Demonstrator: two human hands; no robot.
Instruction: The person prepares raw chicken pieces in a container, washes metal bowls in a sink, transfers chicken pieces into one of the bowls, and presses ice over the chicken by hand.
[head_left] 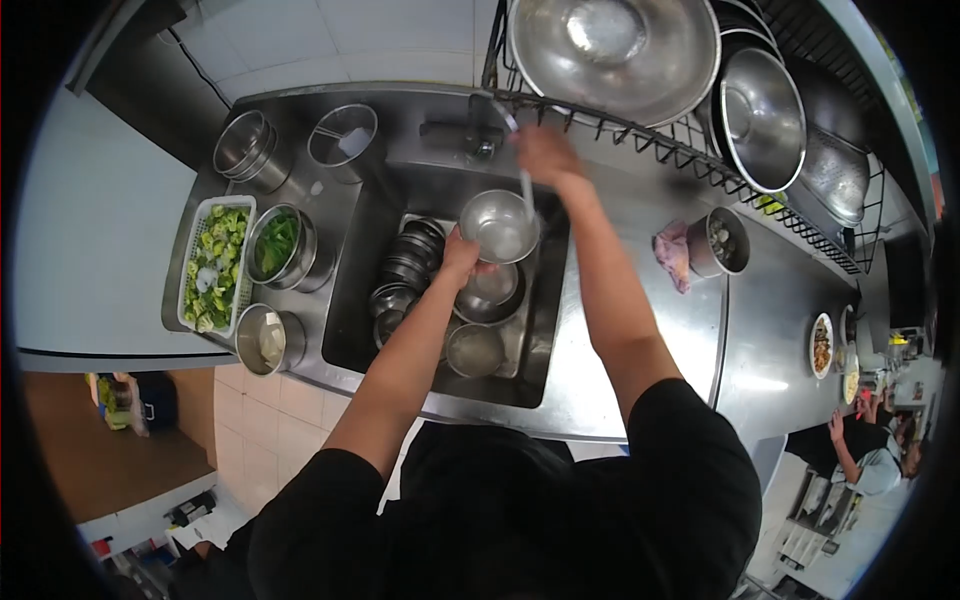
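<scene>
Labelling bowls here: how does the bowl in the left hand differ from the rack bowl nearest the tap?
Size: the held bowl is small; the rack bowl is far wider.
Support: the left hand grips the held bowl over the sink; the rack bowl rests on the rack.
Shared: both round, silvery.

White tiled wall [400, 35] behind stainless-steel desk [640, 370], bright glare [765, 384] on desk's right part. Black wire rack [690, 162] upper right. Pale floor tiles [285, 395] lower left, next to flat brown surface [110, 450]. Big pale-grey panel [90, 220] far left.
</scene>
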